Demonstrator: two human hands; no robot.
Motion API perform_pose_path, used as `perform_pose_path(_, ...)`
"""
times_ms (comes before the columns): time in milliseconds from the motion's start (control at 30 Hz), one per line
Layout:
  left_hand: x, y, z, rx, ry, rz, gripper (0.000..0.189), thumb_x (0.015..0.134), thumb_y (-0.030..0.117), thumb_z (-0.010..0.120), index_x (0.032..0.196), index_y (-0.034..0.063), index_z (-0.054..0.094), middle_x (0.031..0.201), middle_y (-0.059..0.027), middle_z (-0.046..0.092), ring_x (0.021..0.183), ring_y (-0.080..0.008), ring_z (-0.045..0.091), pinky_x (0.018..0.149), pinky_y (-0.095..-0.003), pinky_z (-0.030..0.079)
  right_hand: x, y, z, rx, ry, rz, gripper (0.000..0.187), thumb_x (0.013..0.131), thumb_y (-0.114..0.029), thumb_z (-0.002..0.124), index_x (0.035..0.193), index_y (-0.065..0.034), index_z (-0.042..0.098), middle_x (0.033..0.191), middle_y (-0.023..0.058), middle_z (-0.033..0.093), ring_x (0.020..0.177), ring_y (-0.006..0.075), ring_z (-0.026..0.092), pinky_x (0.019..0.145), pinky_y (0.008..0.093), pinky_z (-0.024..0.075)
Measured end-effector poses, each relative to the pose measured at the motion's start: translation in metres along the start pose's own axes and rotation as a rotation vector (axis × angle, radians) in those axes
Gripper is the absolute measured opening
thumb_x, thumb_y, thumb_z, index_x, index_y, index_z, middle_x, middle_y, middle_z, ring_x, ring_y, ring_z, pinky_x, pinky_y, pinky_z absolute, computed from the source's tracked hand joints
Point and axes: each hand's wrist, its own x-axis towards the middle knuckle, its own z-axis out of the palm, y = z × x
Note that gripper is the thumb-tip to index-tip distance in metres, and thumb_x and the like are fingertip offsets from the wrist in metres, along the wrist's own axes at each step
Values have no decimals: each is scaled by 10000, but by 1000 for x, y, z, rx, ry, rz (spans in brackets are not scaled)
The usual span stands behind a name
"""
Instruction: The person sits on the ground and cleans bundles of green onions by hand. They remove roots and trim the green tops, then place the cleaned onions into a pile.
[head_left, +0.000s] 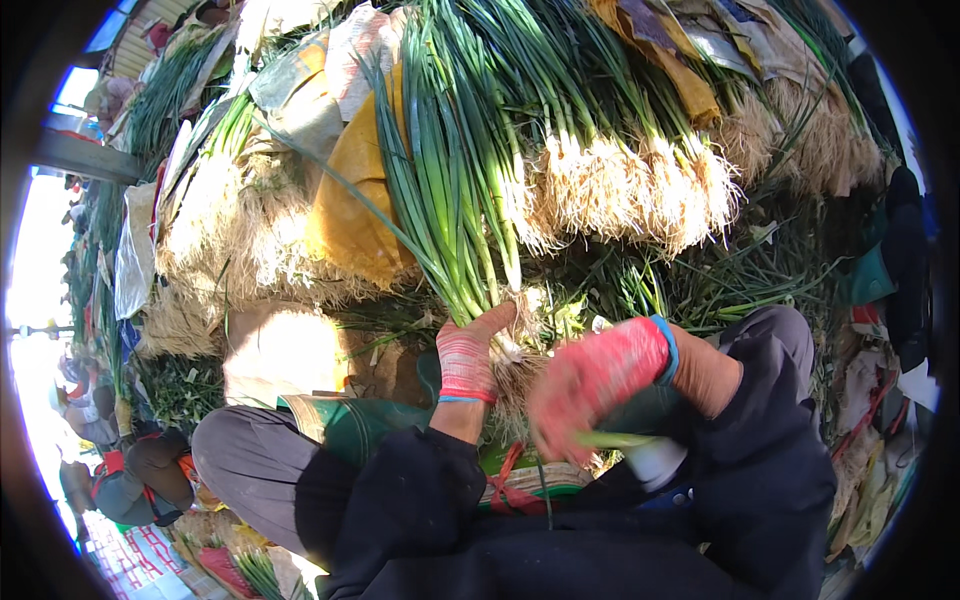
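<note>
My left hand (469, 358), in a red-and-white knit glove with the thumb bare, grips a bunch of green onions (442, 217) near the base. Their long green leaves fan out away from me, and the pale roots (517, 382) hang towards my lap. My right hand (581, 390), in a red-coated glove with a blue cuff, is blurred just right of those roots. A green-and-white leaf strip (611, 440) sticks out from its curled fingers. A thin dark leaf (545, 487) dangles below the same hand.
Bundles of green onions (600, 180) lie ahead, roots towards me. Orange woven sacking (360, 210) and more rooty bundles (232, 202) lie to the left. Loose leaf trimmings (720, 277) cover the ground ahead. Another seated person (142, 480) is at far left. My bent knees flank my hands.
</note>
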Motion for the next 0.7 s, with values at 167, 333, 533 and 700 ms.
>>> perform_pose_path(167,-7,-5,1,-177,-106,-206,346,723,-48,741,1051,-1,641,948,-111,685,816,-209,664,738,-311,533,4,19,-28,-248,623,617,261,907,-284,618,967,-41,691,780,34,650,738,90,596,658,273,494)
perform_pose_path(333,-18,-5,9,-132,-219,-159,305,760,-6,686,1061,-24,639,1005,-116,678,908,-219,662,815,-338,539,24,33,-39,151,750,395,276,805,-287,727,719,-38,645,655,23,622,578,84,560,575,254,465)
perform_pose_path(533,-16,-10,11,-109,-263,-112,345,778,-21,703,1110,-4,609,951,-104,674,875,-217,663,787,-325,540,42,6,1,-774,919,393,280,827,-325,644,800,-47,624,766,167,644,739,337,636,699,436,503)
perform_pose_path(700,-14,-10,-1,-209,-251,-109,337,783,19,718,1103,-14,616,955,-93,680,915,-200,659,834,-334,541,30,2,-14,-403,923,351,274,850,-305,609,855,-38,666,758,186,647,726,325,639,677,403,511)
